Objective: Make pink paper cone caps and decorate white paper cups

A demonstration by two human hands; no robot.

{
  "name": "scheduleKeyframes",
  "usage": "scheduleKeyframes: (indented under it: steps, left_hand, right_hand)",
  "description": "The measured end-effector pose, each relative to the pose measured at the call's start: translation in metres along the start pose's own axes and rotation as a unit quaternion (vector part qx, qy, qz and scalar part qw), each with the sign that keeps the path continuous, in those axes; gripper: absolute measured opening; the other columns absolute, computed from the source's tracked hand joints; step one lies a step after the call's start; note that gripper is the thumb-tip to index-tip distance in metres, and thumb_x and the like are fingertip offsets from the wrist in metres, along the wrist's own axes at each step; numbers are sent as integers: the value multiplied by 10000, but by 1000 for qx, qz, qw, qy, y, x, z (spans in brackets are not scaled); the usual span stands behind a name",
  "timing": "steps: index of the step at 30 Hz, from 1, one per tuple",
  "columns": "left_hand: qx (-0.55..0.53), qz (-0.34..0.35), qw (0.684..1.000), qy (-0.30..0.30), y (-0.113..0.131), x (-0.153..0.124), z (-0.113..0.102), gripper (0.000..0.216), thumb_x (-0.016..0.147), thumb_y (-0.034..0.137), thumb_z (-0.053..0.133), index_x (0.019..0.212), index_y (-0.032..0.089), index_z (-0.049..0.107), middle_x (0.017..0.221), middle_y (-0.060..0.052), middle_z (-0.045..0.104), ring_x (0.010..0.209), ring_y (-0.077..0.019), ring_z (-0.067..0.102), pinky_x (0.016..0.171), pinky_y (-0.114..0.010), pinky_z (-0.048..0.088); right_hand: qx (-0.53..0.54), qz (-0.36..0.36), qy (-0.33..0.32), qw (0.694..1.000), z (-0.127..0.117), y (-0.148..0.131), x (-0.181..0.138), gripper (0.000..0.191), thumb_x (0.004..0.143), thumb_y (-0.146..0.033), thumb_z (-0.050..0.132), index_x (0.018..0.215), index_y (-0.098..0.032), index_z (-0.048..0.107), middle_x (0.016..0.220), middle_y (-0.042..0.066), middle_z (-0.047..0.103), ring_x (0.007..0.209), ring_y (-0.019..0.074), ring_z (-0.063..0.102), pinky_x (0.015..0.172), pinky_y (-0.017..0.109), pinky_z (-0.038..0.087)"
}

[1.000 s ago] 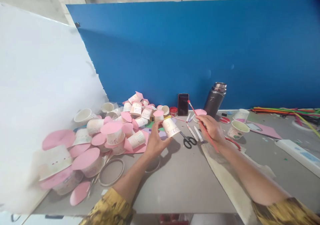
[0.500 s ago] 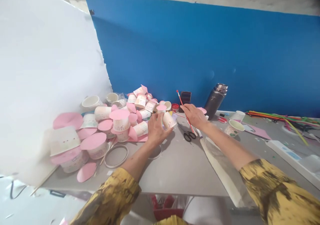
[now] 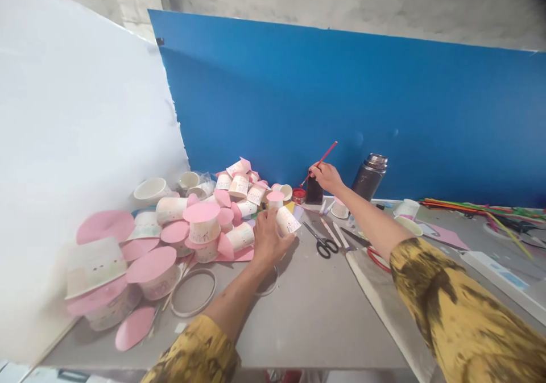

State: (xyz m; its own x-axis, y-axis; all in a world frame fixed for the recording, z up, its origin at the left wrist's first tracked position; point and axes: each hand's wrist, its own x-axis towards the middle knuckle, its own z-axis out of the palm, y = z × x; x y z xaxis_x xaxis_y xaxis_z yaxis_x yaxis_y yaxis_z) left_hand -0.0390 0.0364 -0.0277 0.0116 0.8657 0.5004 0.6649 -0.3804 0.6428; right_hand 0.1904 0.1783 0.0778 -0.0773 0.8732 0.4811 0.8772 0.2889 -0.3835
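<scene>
One change: right hand [image 3: 326, 177] reached paintbrush [image 3: 323, 158] to red pot [image 3: 298, 194]; cup [image 3: 286, 220] held.

White paper cup [image 3: 286, 220] tipped sideways, mid-counter. Red paintbrush [image 3: 322, 159] slanted, lower end at red paint pot [image 3: 298, 194] near back edge.

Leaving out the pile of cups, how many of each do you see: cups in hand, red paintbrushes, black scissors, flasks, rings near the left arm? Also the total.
Paper cup, in the left hand grip: 1
Red paintbrush, in the right hand grip: 1
Black scissors: 1
Flask: 1
Rings: 2
Total: 6
</scene>
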Motion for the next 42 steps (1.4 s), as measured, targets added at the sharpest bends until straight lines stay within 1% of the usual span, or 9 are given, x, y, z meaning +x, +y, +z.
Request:
scheduleKeyframes:
  steps: [4, 9, 16, 20, 26, 29, 33, 37, 42]
  left_hand:
    - [-32, -17, 999, -7, 3, -2, -1, 672, 746, 259, 733, 1354, 207, 451, 1265, -144, 450, 1222, -337, 498, 1025, -501, 429]
    - [-53, -19, 998, -10, 4, -3, -1, 671, 745, 220, 724, 1352, 236, 438, 1293, -145, 444, 1259, -342, 478, 1039, -515, 424]
    - [-111, -27, 993, 9, -4, -3, 7, 688, 717, 165, 733, 1325, 312, 448, 1275, -114, 467, 1250, -350, 508, 1028, -548, 450]
    - [-166, -33, 986, -2, -5, -1, 4, 698, 716, 142, 732, 1333, 302, 448, 1336, -123, 515, 1292, -336, 505, 1082, -556, 425]
    - [-352, -115, 926, -75, -5, 8, 3, 676, 694, 202, 771, 1308, 258, 494, 1420, -128, 587, 1364, -305, 520, 1115, -517, 422]
    - [-475, -137, 859, -135, -2, 9, 2, 680, 655, 256, 799, 1284, 226, 542, 1430, -149, 593, 1380, -320, 520, 1097, -481, 451]
    - [-559, -140, 788, -219, 6, 5, -3, 644, 639, 279, 817, 1248, 229, 616, 1387, -145, 627, 1344, -333, 550, 1061, -463, 488]
    - [-536, -117, 793, -266, 14, 0, -4, 728, 609, 231, 836, 1299, 265, 606, 1449, -124, 583, 1373, -329, 518, 1028, -436, 515]
    - [-444, -74, 844, -293, 12, -2, -3, 875, 658, 283, 819, 1473, 312, 502, 1586, -115, 460, 1440, -340, 459, 1039, -466, 520]
  right_hand:
    - [2, 34, -83, 996, 16, 0, 41, 349, 997, -361, 636, 1289, -172, 622, 1291, 105, 643, 1087, 243, 665, 918, 456, 580]
    - [-11, 65, -152, 986, 39, 5, 67, 362, 994, -363, 640, 1304, -179, 614, 1313, 106, 631, 1100, 247, 660, 921, 458, 580]
    - [-60, 107, -126, 984, 50, 6, 66, 375, 993, -361, 642, 1319, -180, 601, 1321, 105, 625, 1102, 245, 659, 920, 464, 581]
    - [-69, 109, -109, 986, 35, -2, 56, 303, 973, -407, 644, 1025, -124, 739, 1040, 144, 741, 980, 254, 703, 870, 367, 562]
    - [-37, 49, -106, 992, -14, -16, -3, 251, 921, -361, 639, 804, -181, 768, 842, 98, 780, 894, 256, 723, 799, 318, 526]
    - [20, 5, -160, 987, -32, -17, -59, 226, 903, -359, 659, 1029, -217, 781, 976, 52, 799, 858, 208, 728, 751, 288, 548]
    - [241, -65, -225, 942, -38, -8, -126, 643, 844, -444, 748, 1431, -252, 570, 1431, 131, 625, 1188, 277, 659, 834, 372, 596]
    - [348, -84, -215, 909, -33, 0, -160, 939, 759, -507, 840, 1562, -321, 390, 1584, 146, 463, 1382, 332, 526, 978, 464, 564]
    - [274, -115, -143, 944, -23, 1, -177, 979, 758, -487, 851, 1582, -350, 340, 1529, 121, 524, 1357, 344, 548, 1010, 490, 542]
